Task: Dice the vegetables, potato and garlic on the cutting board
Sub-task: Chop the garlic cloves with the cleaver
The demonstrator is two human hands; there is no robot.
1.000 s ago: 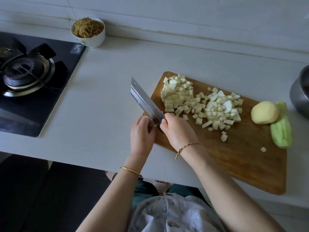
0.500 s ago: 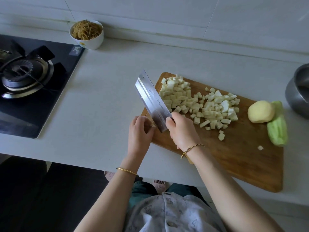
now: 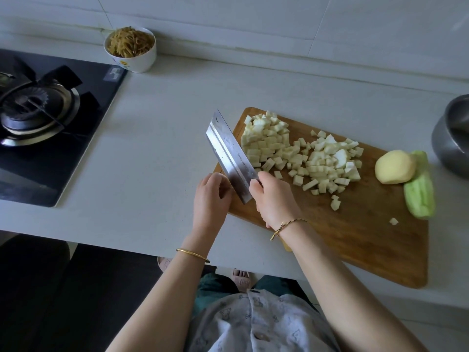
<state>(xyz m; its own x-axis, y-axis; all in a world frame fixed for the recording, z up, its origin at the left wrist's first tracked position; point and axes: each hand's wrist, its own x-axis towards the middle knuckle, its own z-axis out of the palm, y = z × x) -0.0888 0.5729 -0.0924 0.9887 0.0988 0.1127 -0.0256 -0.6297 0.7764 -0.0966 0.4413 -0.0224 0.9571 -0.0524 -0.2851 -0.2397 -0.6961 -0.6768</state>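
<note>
Cubes (image 3: 266, 138), pale and small, heaped on cutting board (image 3: 355, 237); right hand (image 3: 275, 199) round cleaver (image 3: 228, 151), left hand (image 3: 212, 196) loosely curled.

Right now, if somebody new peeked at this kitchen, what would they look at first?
Probably the big shiny cleaver at the left end of the wooden cutting board, gripped by the right hand with the left hand close beside the blade. Next, the heap of pale diced cubes spread over the board's far half. Then the whole peeled potato and the pale green vegetable waiting at the board's right edge.
</note>
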